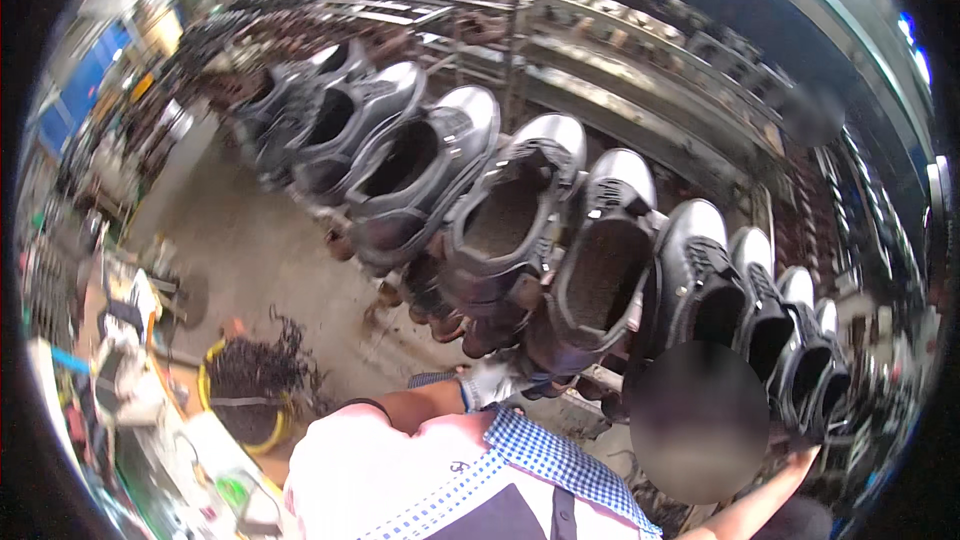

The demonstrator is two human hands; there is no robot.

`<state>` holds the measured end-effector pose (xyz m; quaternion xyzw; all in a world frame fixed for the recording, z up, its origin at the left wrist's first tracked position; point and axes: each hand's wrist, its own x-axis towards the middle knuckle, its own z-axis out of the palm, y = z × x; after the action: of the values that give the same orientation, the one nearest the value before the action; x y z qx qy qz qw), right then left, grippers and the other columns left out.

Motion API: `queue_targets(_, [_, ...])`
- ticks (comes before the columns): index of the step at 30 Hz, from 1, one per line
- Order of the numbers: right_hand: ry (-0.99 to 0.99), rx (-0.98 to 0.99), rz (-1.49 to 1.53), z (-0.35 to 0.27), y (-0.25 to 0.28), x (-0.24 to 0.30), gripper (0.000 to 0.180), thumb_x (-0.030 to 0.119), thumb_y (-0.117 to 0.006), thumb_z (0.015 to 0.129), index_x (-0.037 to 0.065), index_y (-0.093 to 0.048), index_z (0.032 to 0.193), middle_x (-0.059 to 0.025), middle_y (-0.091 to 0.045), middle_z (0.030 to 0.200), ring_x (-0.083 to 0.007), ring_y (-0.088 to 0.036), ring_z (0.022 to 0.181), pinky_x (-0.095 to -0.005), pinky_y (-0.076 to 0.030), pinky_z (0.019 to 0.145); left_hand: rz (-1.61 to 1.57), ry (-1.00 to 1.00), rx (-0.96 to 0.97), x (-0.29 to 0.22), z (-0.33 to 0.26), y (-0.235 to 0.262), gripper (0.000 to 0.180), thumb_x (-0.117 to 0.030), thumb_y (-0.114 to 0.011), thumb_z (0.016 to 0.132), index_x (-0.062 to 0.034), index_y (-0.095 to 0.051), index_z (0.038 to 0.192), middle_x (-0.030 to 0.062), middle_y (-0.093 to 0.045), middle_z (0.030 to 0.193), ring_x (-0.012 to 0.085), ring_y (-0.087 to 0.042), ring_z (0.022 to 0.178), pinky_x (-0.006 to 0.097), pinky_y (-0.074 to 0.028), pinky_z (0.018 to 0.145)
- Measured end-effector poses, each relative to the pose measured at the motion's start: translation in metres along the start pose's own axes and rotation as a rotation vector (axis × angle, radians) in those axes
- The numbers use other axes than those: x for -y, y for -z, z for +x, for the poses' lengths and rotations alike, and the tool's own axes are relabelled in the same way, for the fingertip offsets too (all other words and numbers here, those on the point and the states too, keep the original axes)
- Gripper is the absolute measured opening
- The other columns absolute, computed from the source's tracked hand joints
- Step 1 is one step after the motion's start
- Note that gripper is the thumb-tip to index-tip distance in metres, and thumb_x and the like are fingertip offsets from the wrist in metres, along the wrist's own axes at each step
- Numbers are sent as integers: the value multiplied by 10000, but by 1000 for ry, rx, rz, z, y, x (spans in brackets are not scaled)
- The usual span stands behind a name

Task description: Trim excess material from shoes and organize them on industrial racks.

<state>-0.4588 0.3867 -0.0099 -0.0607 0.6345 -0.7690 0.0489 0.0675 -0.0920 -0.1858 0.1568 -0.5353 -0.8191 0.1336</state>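
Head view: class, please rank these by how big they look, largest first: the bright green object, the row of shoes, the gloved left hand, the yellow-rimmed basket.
1. Row of shoes
2. Yellow-rimmed basket
3. Gloved left hand, partly hidden
4. Bright green object

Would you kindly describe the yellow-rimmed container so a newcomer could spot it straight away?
Start from the long row of dark shoes across the middle, then look lower left, to the cluttered worktop. Beside it, left of the pale shirt, is the yellow-rimmed container. Its bright rim and tangle of dark strands set it apart from the paler things nearby.
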Motion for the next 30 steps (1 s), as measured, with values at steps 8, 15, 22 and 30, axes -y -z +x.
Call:
queue_targets(8, [40, 322, -90, 55, -96, -24, 404, 364, -522, 921, 65, -558, 1190, -72, -619, 1079, -195, -592, 940, -367, -500, 816, 924, -321, -209, -9, -7, 20, 379, -23, -532, 884, 2, -503, 1261, 168, -590, 1208, 278, -600, 1044, 383, -498, 864])
queue_targets(15, [107, 419, -141, 29, -109, -36, 414, 358, -528, 913, 55, -555, 1194, -80, -614, 1100, -210, -586, 975, -382, -490, 846, -802, -17, -456, -30, -22, 30, 351, -36, -387, 946, 2, -458, 1288, 144, -560, 1244, 285, -582, 1063, 419, -486, 945])
queue_targets(22, [196, 526, -142, 12, -162, -56, 424, 352, -534, 905, 44, -551, 1197, -89, -609, 1121, -225, -580, 1010, -396, -481, 876, -950, -263, -406, -27, -47, 98, 457, 126, -447, 809, 30, -480, 1254, 181, -570, 1218, 312, -597, 1055, 439, -514, 903])
queue_targets(30, [241, 723, -134, 5, -270, -110, 436, 345, -541, 896, 33, -547, 1202, -98, -603, 1145, -242, -573, 1050, -413, -470, 911, -593, -480, -557, -43, -106, 221, 384, -120, -392, 981, -47, -395, 1358, 105, -442, 1383, 242, -486, 1210, 384, -403, 1035])
